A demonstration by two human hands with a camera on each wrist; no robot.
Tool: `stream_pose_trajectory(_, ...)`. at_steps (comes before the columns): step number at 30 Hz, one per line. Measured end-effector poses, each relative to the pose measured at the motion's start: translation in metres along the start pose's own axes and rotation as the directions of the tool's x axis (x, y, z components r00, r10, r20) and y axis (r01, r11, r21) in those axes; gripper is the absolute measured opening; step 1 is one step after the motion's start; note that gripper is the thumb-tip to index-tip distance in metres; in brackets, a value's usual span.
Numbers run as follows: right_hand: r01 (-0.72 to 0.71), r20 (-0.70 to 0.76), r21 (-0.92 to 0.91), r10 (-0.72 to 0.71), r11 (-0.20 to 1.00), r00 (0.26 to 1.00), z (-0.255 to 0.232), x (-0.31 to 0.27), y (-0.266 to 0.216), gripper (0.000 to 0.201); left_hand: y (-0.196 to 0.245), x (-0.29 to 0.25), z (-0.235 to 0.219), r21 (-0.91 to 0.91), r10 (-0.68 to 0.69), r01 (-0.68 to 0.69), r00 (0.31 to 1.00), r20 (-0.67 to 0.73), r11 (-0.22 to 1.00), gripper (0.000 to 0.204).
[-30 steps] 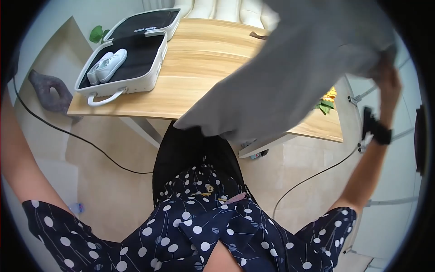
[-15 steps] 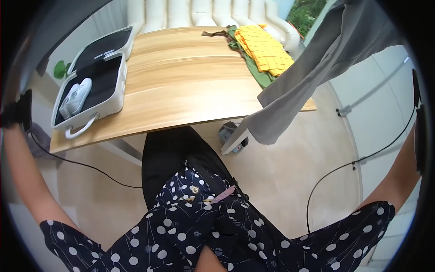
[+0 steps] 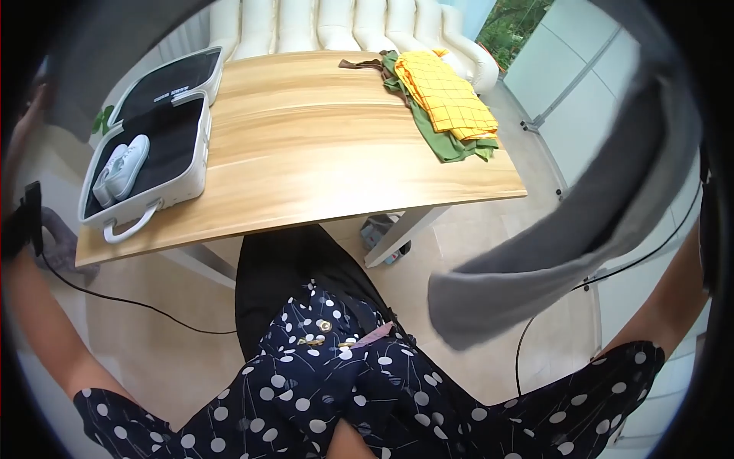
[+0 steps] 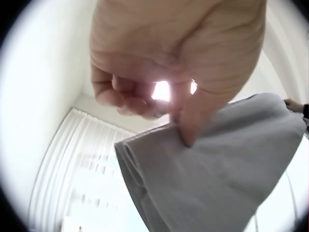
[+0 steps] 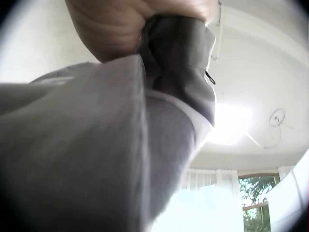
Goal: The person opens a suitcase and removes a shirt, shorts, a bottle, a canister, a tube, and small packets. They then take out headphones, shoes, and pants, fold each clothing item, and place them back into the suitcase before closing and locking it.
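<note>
Both raised hands hold a grey garment, stretched between them overhead. In the left wrist view my left hand pinches a folded edge of the cloth between thumb and fingers. The right hand grips the garment's other end, bunched folds of fabric covering its fingers in the right wrist view. A long leg-like tube of the garment hangs down on the right in the head view, past the table's right edge. Another part of the cloth runs across the upper left of that view.
On the table an open white suitcase at the left holds white shoes. A folded yellow checked cloth lies on a green one at the back right. A cream sofa stands behind. Black cables trail from both wrists.
The garment has swept from across the table to the right, its hanging part now swinging lower beside the table. Both arms have spread apart, and the yellow cloth has come fully into view.
</note>
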State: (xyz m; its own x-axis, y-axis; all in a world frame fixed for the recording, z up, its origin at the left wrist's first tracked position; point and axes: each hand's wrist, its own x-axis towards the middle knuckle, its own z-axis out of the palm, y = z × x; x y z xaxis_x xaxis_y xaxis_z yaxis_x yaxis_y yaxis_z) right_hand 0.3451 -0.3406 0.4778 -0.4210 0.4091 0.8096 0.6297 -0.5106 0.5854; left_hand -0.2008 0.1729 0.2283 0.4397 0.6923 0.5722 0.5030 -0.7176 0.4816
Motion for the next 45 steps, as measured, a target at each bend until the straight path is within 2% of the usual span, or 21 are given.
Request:
stream_pose_trajectory(1, -0.002, -0.004, 0.008, 0.002, 1.000, 1.000, 0.021, -0.002, -0.007, 0.043, -0.013, 0.002, -0.003, 0.025, -0.015, 0.015, 1.000, 0.003, 1.000, 0.037)
stream_pose_trajectory(3, -0.162, 0.353, 0.181, 0.090, 0.970, 0.931, 0.074, -0.006, -0.018, 0.039, -0.036, 0.016, 0.005, 0.087, -0.050, 0.047, 0.998, 0.037, 0.995, 0.040)
stream_pose_trajectory(4, -0.115, 0.366, 0.127, 0.061, 0.985, 0.929, 0.103, -0.008, -0.038, 0.037, -0.044, 0.022, 0.014, 0.108, -0.078, 0.073, 0.996, 0.047, 0.991, 0.041)
stream_pose_trajectory(5, -0.062, 0.377, 0.077, 0.029, 0.995, 0.926, 0.127, -0.006, -0.057, 0.036, -0.063, 0.036, 0.024, -0.079, -0.147, 0.155, 0.985, 0.094, 0.985, 0.045)
stream_pose_trajectory(8, -0.093, 0.225, 0.099, 0.068, 0.991, 0.972, 0.179, 0.026, -0.083, 0.035, -0.023, 0.055, 0.030, -0.182, -0.371, 0.354, 0.926, -0.069, 0.917, 0.042)
stream_pose_trajectory(11, -0.155, 0.016, 0.097, 0.154, 0.983, 0.988, 0.213, 0.069, -0.102, 0.035, -0.053, 0.100, -0.024, -0.308, -0.251, 0.181, 0.946, -0.207, 0.934, 0.043)
stream_pose_trajectory(12, -0.198, -0.106, 0.112, 0.209, 0.974, 0.972, 0.215, 0.084, -0.099, 0.034, -0.025, 0.094, -0.031, -0.306, -0.261, 0.188, 0.940, -0.219, 0.933, 0.043)
stream_pose_trajectory(15, -0.225, -0.261, 0.241, 0.286, 0.944, 0.922, 0.209, 0.091, -0.085, 0.036, 0.068, 0.065, -0.030, -0.428, -0.219, -0.042, 0.811, -0.542, 0.903, 0.021)
stream_pose_trajectory(17, -0.208, -0.254, 0.245, 0.269, 0.947, 0.929, 0.224, 0.077, -0.065, 0.032, 0.066, 0.057, -0.033, -0.348, -0.155, -0.078, 0.790, -0.593, 0.934, 0.024)
stream_pose_trajectory(19, -0.184, -0.125, 0.243, 0.218, 0.952, 0.968, 0.229, 0.022, -0.054, 0.025, 0.063, 0.038, -0.026, -0.443, -0.125, -0.199, 0.788, -0.602, 0.874, 0.026)
stream_pose_trajectory(21, -0.148, 0.008, 0.271, 0.152, 0.951, 0.988, 0.221, -0.059, -0.059, 0.018, -0.020, -0.008, -0.031, -0.271, -0.128, 0.037, 0.937, -0.326, 0.962, 0.042)
stream_pose_trajectory(23, -0.129, 0.151, 0.345, 0.080, 0.930, 0.985, 0.201, -0.139, -0.086, 0.015, -0.013, -0.075, 0.020, -0.261, -0.094, 0.016, 0.953, -0.290, 0.965, 0.034)
stream_pose_trajectory(25, -0.135, 0.325, 0.437, -0.016, 0.889, 0.946, 0.175, -0.209, -0.127, 0.018, -0.013, -0.132, 0.053, -0.285, -0.218, 0.160, 0.958, -0.187, 0.945, 0.024)
stream_pose_trajectory(26, -0.110, 0.414, 0.502, -0.127, 0.858, 0.902, 0.158, -0.228, -0.150, 0.020, -0.001, -0.153, 0.069, -0.254, -0.237, 0.197, 0.962, -0.137, 0.947, 0.023)
stream_pose_trajectory(27, -0.248, 0.552, 0.498, -0.083, 0.831, 0.830, 0.143, -0.257, -0.171, 0.022, 0.013, -0.169, 0.083, -0.218, -0.253, 0.230, 0.964, -0.084, 0.948, 0.022)
stream_pose_trajectory(31, -0.366, 0.705, 0.570, -0.208, 0.736, 0.678, 0.088, -0.306, -0.235, 0.024, 0.035, -0.203, 0.101, -0.115, -0.299, 0.317, 0.942, 0.150, 0.941, 0.021)
stream_pose_trajectory(33, -0.465, 0.729, 0.565, -0.149, 0.681, 0.668, 0.084, -0.314, -0.239, 0.022, 0.040, -0.205, 0.098, -0.082, -0.341, 0.369, 0.909, 0.239, 0.926, 0.021)
stream_pose_trajectory(35, -0.563, 0.757, 0.549, -0.082, 0.617, 0.648, 0.079, -0.324, -0.239, 0.021, 0.042, -0.199, 0.097, -0.164, -0.331, 0.349, 0.935, 0.128, 0.922, 0.021)
stream_pose_trajectory(37, -0.655, 0.770, 0.445, 0.113, 0.610, 0.628, 0.081, -0.329, -0.219, 0.018, 0.037, -0.189, 0.089, -0.160, -0.254, 0.265, 0.964, 0.084, 0.951, 0.021)
stream_pose_trajectory(41, -0.604, 0.523, 0.313, 0.398, 0.733, 0.754, 0.095, -0.326, -0.123, 0.017, 0.038, -0.153, 0.050, -0.193, -0.149, 0.140, 0.988, -0.036, 0.971, 0.024)
stream_pose_trajectory(45, -0.545, 0.011, 0.245, 0.559, 0.802, 0.829, 0.083, -0.230, -0.041, 0.028, 0.053, -0.102, -0.010, -0.249, -0.087, 0.083, 0.996, -0.007, 0.965, 0.038)
